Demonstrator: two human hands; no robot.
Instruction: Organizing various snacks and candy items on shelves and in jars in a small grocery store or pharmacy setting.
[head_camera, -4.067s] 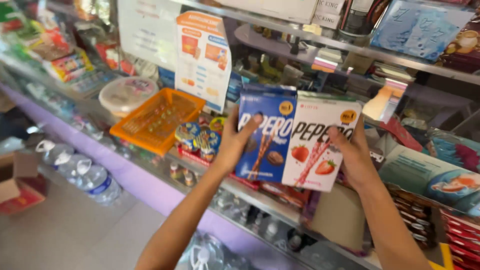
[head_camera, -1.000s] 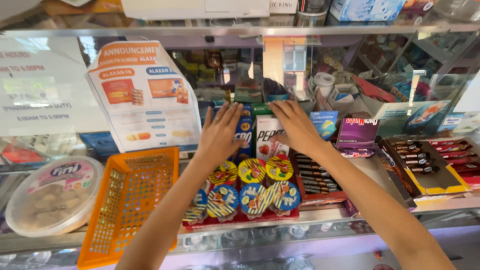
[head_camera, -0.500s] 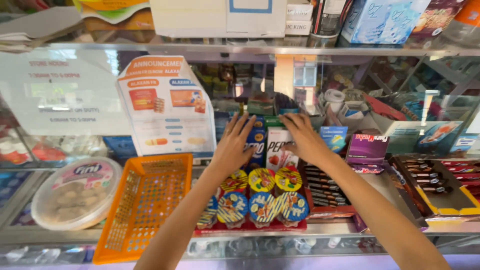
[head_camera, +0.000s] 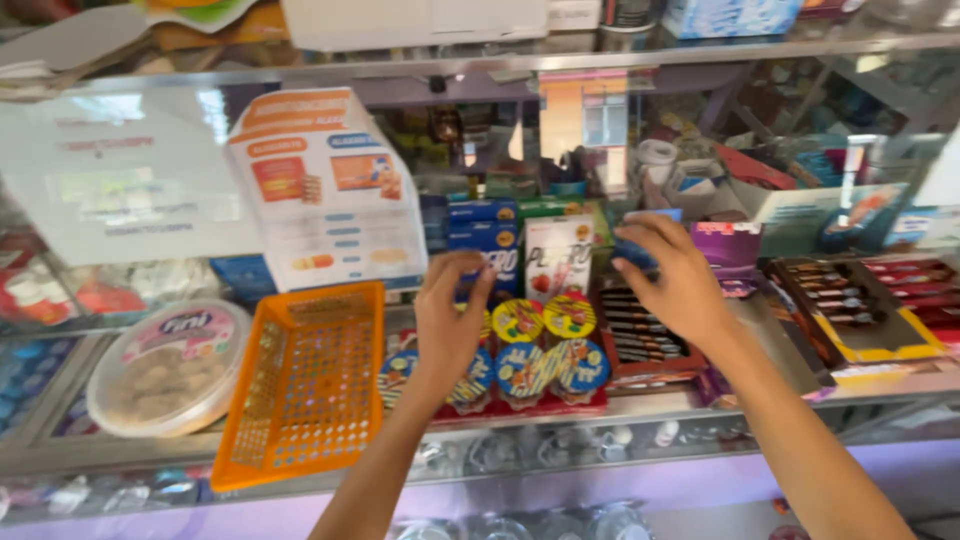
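A blue snack box (head_camera: 492, 248) and a white one with strawberry pictures (head_camera: 558, 256) stand upright side by side at the back of the glass shelf. My left hand (head_camera: 450, 322) hovers in front of the blue box with its fingers loosely curled, the tips at the box's lower edge, holding nothing. To the right of the white box, my right hand (head_camera: 682, 282) pinches a small blue packet (head_camera: 636, 250) between thumb and fingers. Round cups with yellow and blue lids (head_camera: 545, 350) sit just below both hands.
An orange plastic basket (head_camera: 300, 390) and a round tub of sweets (head_camera: 168, 368) lie to the left. A printed leaflet (head_camera: 330, 195) leans behind them. Dark stick packs (head_camera: 640, 340), a purple box (head_camera: 730, 245) and a tray of chocolate bars (head_camera: 860, 300) fill the right. A glass shelf (head_camera: 500, 65) runs overhead.
Both hands have left the two upright boxes. My left hand pulled back and down; my right hand moved to the right and closed on a small blue packet.
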